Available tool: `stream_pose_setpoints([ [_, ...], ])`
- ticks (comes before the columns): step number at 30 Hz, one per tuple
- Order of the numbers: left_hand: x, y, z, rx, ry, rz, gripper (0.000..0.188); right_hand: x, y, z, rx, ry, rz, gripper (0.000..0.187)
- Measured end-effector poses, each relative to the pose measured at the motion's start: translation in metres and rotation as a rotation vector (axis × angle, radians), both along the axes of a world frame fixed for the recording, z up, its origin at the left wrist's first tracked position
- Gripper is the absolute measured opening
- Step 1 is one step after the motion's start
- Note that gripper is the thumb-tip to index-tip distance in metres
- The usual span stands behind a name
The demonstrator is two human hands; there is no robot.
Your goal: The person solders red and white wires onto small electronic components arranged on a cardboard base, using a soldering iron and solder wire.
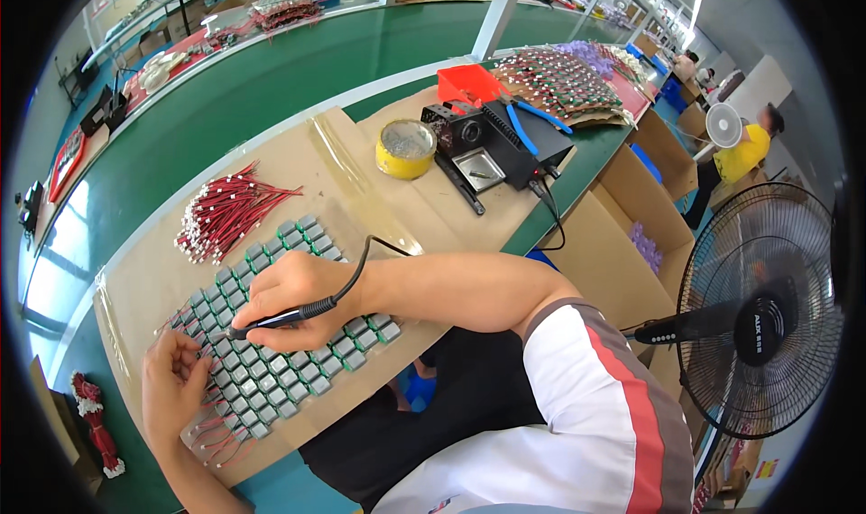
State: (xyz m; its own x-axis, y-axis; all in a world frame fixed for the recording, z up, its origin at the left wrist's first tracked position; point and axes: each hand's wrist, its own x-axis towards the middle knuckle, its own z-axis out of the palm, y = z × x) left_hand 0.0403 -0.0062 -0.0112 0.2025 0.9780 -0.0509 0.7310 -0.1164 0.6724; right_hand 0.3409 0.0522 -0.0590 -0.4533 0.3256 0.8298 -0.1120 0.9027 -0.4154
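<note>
A soldering iron [287, 318] with a black handle is gripped in my right hand [302, 298], its tip pointing left toward the array's left edge. Below both hands lies a slanted array of small grey blocks with green edges [271, 383], set in tight rows. My left hand [176, 379] is at the left edge of that array, its fingers curled together; whatever they pinch is too small to make out. Thin red wires [216, 437] stick out from the array's lower left side. Beyond the array rests a loose bundle of red wires with white connectors [230, 212].
A yellow-wrapped tin [404, 158] stands near a black soldering station [492, 140], with blue-handled pliers [532, 122] on top. Behind them is a red bin [471, 83]. A black fan [758, 320] stands at right, beside cardboard boxes [613, 216]. Another person [741, 158] is farther back.
</note>
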Motion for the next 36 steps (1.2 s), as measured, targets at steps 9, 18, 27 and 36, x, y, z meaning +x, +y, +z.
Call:
stream_pose_setpoints([
  [9, -0.018, 0.000, -0.001, 0.027, 0.001, -0.152, 0.016, 0.001, 0.000, 0.009, -0.031, -0.078, 0.015, 0.025],
  [18, -0.017, 0.001, 0.001, 0.149, -0.047, -0.281, 0.013, 0.001, -0.005, 0.019, -0.094, -0.216, -0.040, 0.031],
  [27, -0.018, 0.004, -0.008, 0.180, -0.009, -0.310, 0.014, 0.003, -0.004, 0.017, -0.093, -0.199, -0.010, 0.030],
  [36, -0.018, 0.002, -0.004, 0.167, 0.077, -0.303, 0.014, 0.002, -0.007, 0.016, -0.110, -0.180, 0.031, 0.030],
])
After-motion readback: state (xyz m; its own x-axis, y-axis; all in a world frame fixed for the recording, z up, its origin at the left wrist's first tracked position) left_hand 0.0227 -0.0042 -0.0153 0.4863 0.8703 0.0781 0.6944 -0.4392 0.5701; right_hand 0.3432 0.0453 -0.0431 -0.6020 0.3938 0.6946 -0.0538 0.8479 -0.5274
